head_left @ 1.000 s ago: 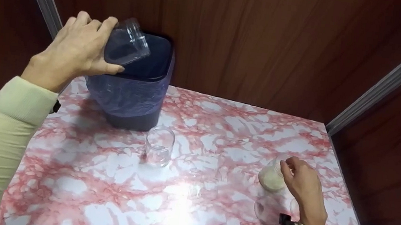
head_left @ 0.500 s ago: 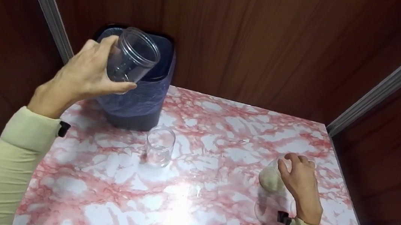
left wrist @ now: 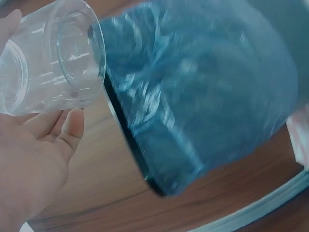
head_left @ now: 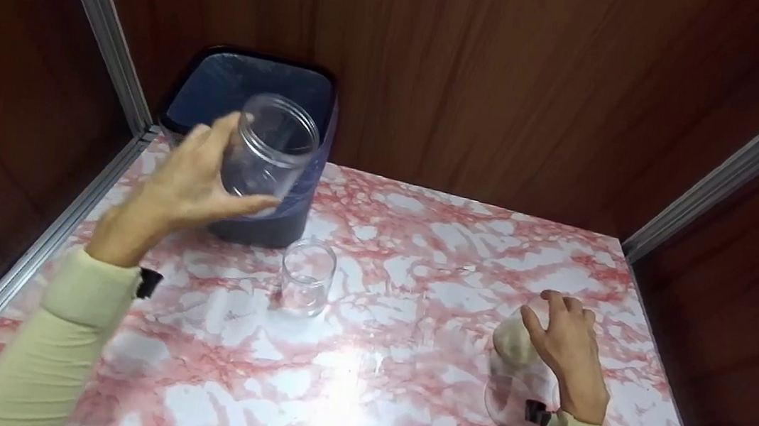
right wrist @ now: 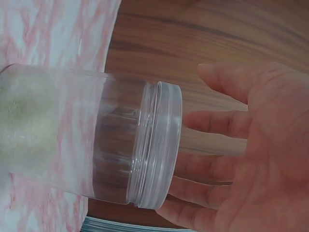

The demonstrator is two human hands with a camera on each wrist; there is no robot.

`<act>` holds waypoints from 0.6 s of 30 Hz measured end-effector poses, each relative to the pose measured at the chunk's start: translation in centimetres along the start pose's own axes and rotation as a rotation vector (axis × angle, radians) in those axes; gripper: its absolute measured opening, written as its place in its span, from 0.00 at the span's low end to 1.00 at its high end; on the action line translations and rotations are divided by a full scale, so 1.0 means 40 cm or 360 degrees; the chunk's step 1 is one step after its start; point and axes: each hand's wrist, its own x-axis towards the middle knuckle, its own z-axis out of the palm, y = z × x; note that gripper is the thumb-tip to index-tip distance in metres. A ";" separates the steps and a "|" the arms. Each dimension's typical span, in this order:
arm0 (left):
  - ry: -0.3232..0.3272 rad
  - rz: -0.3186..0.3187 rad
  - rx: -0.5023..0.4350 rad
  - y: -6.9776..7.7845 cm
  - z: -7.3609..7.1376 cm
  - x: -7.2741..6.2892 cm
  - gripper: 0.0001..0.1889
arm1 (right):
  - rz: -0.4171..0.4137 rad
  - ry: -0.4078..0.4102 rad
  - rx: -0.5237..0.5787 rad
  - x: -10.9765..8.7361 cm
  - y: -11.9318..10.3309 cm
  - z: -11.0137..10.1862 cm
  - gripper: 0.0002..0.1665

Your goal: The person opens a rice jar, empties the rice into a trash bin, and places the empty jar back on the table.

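Near the bin's front, my left hand [head_left: 178,190] grips a clear plastic jar [head_left: 261,174], its threaded mouth tilted up and to the right. No contents show in it. In the left wrist view, thumb and fingers lie around the jar [left wrist: 53,63]. At the right, my right hand [head_left: 568,345] is over a clear jar [head_left: 513,342] with pale, grainy contents at its bottom. The right wrist view shows a clear lid [right wrist: 166,145] on that jar, with relaxed fingers [right wrist: 217,123] close to it; whether they touch cannot be told.
A dark bin [head_left: 259,231] with a bluish bag liner stands at the back left. In front of it is a clear cylindrical container [head_left: 307,280] on the red-and-white marbled table [head_left: 418,246]. Brown wood panels [head_left: 474,74] enclose the back and sides.
My left hand has brought the jar from over the bin down and to the right, turning its mouth upward. The right hand has lifted its fingers slightly and spread them above the lidded jar.
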 end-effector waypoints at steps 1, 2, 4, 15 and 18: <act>0.0007 0.0033 -0.0030 0.001 0.012 -0.009 0.56 | 0.0007 -0.0013 -0.0003 0.000 0.001 0.000 0.27; 0.0012 0.0066 -0.0049 0.003 0.025 -0.018 0.57 | 0.0013 -0.0027 -0.0006 0.000 0.001 0.000 0.28; 0.0011 0.0129 -0.0098 0.008 0.051 -0.038 0.57 | 0.0022 -0.0047 -0.0015 -0.002 0.003 0.000 0.29; 0.0057 0.0225 -0.0264 0.015 0.201 -0.124 0.57 | -0.0003 -0.0104 -0.0021 0.002 0.007 0.012 0.32; 0.0011 0.0183 -0.0320 0.022 0.247 -0.143 0.57 | 0.0014 -0.0154 -0.0031 0.009 0.007 0.015 0.35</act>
